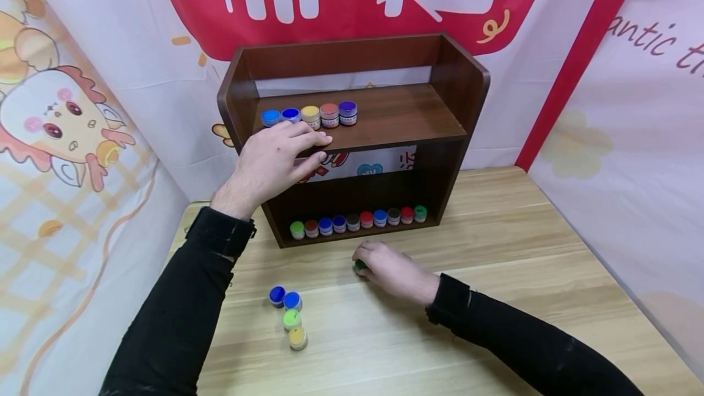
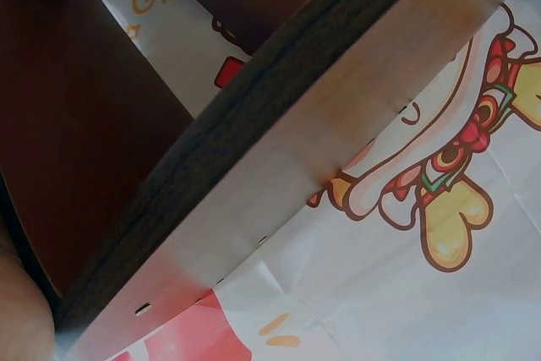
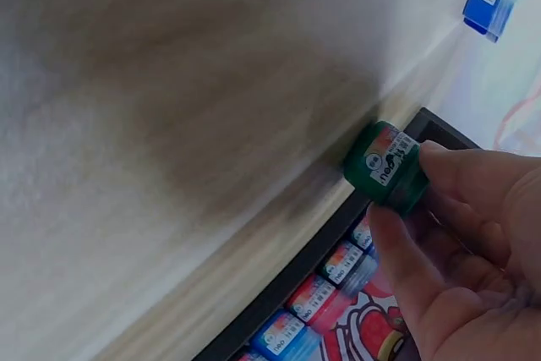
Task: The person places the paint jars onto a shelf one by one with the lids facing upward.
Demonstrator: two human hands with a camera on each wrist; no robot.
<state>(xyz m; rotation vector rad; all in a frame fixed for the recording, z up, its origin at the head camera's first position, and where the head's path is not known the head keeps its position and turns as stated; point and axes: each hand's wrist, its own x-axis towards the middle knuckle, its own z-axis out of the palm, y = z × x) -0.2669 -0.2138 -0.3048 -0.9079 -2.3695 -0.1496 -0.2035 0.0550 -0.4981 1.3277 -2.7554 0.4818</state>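
Note:
My right hand [image 1: 393, 271] pinches a small dark green paint jar [image 3: 385, 166] between thumb and fingers, in front of the shelf unit's lower edge. In the right wrist view the jar's label faces the camera. My left hand [image 1: 275, 154] is at the front edge of the upper shelf [image 1: 396, 118], fingers extended and thumb lower. Just behind it stands a row of paint jars: light blue, dark blue, yellow [image 1: 310, 115], orange-red [image 1: 329, 115] and purple [image 1: 348, 112]. The hand overlaps the row's left part. Only a sliver of it shows in the left wrist view.
Along the lower shelf runs a row of several jars, from light green [image 1: 297, 230] to green [image 1: 420, 213]. Several loose jars, including a yellow one [image 1: 298, 338], stand at the left on the wooden table [image 1: 396, 347]. The shelf unit's side panel [image 1: 464, 109] rises at the right.

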